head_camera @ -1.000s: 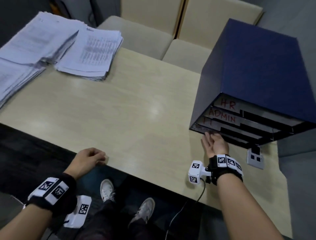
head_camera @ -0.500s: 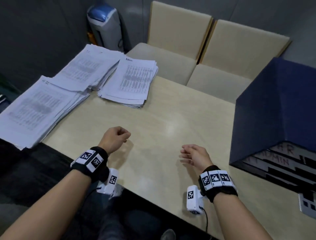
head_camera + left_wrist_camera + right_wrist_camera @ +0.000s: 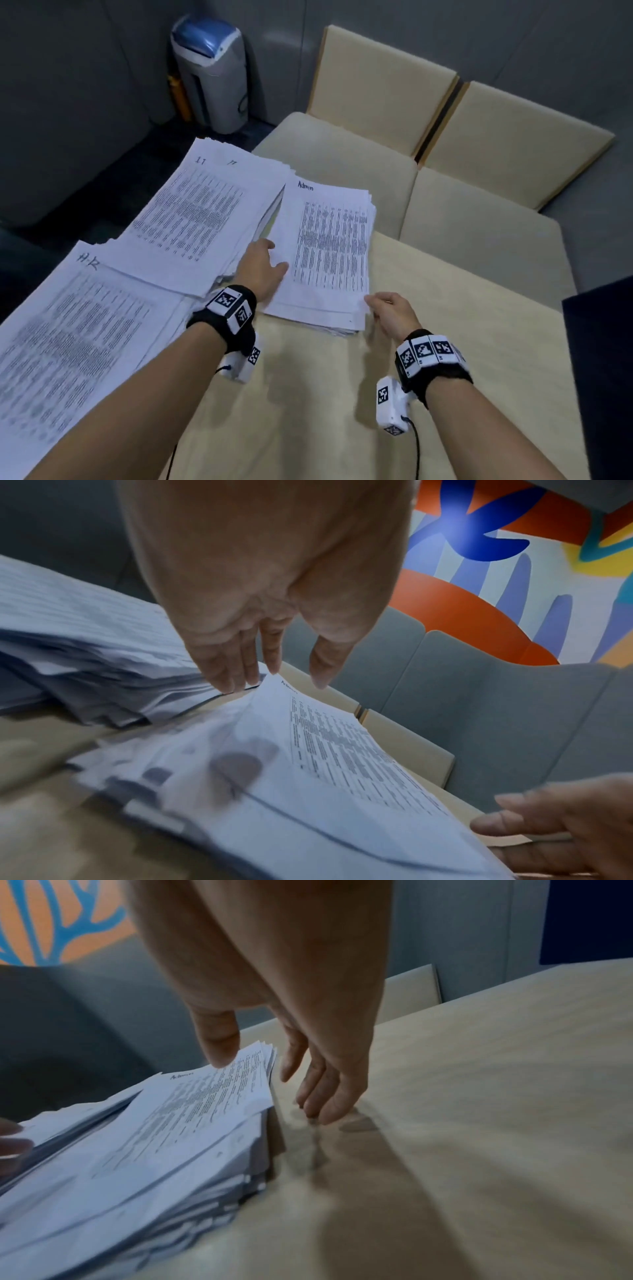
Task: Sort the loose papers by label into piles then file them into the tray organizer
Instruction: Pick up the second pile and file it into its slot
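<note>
Three paper piles lie on the table: one marked HR (image 3: 78, 342) at the near left, one marked IT (image 3: 198, 219) behind it, one marked Admin (image 3: 329, 253) in the middle. My left hand (image 3: 274, 257) is at the Admin pile's left edge, its straight fingers (image 3: 236, 674) reaching down into the gap beside the IT pile (image 3: 85, 653). My right hand (image 3: 373, 303) is at the pile's near right corner. Its thumb (image 3: 219, 1047) hovers over the top sheet and its fingers (image 3: 325, 1104) point down beside the Admin pile (image 3: 171, 1123) at the table. The dark blue tray organizer (image 3: 603, 359) shows at the right edge.
Two beige chairs (image 3: 376, 102) stand behind the table (image 3: 445, 308). A grey and blue bin (image 3: 212, 75) stands on the floor at the far left. Bare tabletop lies between the Admin pile and the organizer.
My view swung left from the organizer to the piles. Both hands moved forward from the near tabletop to the Admin pile, and the left hand uncurled from a fist.
</note>
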{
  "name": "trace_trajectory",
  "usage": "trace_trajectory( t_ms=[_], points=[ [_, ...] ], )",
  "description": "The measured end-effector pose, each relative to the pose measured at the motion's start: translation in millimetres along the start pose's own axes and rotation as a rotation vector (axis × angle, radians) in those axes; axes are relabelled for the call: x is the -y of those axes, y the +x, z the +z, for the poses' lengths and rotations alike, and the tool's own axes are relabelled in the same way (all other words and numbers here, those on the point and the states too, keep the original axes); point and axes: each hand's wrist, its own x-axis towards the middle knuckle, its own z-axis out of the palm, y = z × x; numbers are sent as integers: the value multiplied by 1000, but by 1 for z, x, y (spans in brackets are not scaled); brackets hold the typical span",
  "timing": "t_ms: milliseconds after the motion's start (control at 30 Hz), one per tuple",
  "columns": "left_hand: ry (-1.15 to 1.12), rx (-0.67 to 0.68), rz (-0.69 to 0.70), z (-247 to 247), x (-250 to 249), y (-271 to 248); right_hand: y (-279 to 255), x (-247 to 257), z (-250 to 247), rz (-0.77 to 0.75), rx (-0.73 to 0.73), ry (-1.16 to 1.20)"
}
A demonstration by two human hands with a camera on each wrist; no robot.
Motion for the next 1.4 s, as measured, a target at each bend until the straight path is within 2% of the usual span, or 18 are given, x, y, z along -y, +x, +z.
trace_trajectory(
  t_ms=[167,233,300,367,467,533,600,667,733,900,1033,1100,1200,1300,1400],
  points=[
    [198,186,-19,17,0,45,38,33,19,37,-81,187],
    [253,147,-13,25,1,52,56,39,23,63,-93,229],
    [288,91,-32,31,1,57,69,47,26,94,-74,151],
    [283,94,-75,32,-2,61,70,57,27,100,-72,80],
    [75,272,-180,28,-6,62,62,55,21,63,-62,63],
    [-3,393,-200,29,-9,52,47,45,14,32,-72,44],
    [-116,377,-197,36,-9,38,25,32,6,-27,-63,92],
    [-338,329,-233,42,-13,21,-2,22,-4,-129,-86,123],
    [-536,289,-199,41,-23,3,-32,21,-17,-226,-129,181],
    [-862,166,72,12,-72,-39,-88,28,-51,-454,-152,417],
    [-967,83,228,-8,-111,-73,-108,31,-53,-531,-152,510],
    [-989,39,258,-13,-114,-85,-120,28,-51,-546,-194,542],
    [-1030,44,262,-18,-102,-91,-132,15,-53,-557,-244,551],
    [-1008,120,285,-18,-93,-89,-135,1,-56,-550,-247,542],
    [-947,175,243,-8,-95,-89,-130,-9,-50,-513,-236,492]
  ],
)
